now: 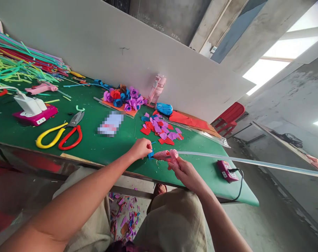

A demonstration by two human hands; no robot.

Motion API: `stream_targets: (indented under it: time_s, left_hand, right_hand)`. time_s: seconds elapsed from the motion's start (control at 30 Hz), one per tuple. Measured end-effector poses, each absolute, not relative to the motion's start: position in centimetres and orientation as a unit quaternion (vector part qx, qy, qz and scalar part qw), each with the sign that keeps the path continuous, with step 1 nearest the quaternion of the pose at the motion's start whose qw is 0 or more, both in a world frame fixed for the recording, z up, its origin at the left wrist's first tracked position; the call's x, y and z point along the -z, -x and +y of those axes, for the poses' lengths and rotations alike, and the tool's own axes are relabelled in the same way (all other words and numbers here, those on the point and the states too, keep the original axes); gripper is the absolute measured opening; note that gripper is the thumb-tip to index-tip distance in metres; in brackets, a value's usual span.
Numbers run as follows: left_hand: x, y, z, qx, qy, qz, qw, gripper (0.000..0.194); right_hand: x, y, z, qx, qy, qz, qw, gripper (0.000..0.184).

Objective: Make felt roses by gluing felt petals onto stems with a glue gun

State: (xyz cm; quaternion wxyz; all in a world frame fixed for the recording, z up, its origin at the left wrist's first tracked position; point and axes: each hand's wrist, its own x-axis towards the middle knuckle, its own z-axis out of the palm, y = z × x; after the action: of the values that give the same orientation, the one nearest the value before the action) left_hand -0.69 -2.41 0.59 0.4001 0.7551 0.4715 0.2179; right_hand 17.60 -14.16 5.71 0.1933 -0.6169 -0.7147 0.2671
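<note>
My right hand (pixel 184 170) is wrapped round the grip of a pink hot glue gun (pixel 163 155). A long translucent glue stick (pixel 243 160) runs out of the gun's back end to the right. In my left hand (pixel 142 148) a small blue paper flower piece (pixel 150 155) is pinched, close to the table's front edge. The gun's nozzle points left and meets or nearly meets the blue piece; I cannot tell whether they touch. Just beyond my hands lies a pile of purple and red paper petals (pixel 160 127).
Finished paper flowers (pixel 124 96) lie at the back of the green table (pixel 101 150). Scissors (pixel 67 129), a second glue gun (pixel 42 88), a magenta socket block (pixel 35 113) and coloured sticks (pixel 25 63) are left. A power block (pixel 227 170) sits right. A pink bottle (pixel 157 89) stands behind.
</note>
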Motion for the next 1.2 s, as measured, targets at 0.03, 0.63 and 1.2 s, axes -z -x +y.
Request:
stream_targets:
  time_s: [0.03,0.63,1.2]
  left_hand:
    - [-0.6,0.7,-2.4,-0.216,-0.756,0.472,0.399,0.007]
    - [-0.9,0.7,-2.5,-0.213,-0.759,0.475,0.392,0.012]
    - [-0.8,0.7,-2.5,-0.216,-0.758,0.468,0.399,0.008]
  right_hand:
    - [-5.8,-17.6,-14.1,-0.26,0.617,-0.718,0.189,0.04]
    - [-6.6,-17.2,-13.9,-0.253,0.604,-0.735,0.179,0.04]
    - [-7.4,-16.8,-13.8,-0.246,0.616,-0.726,0.184,0.036]
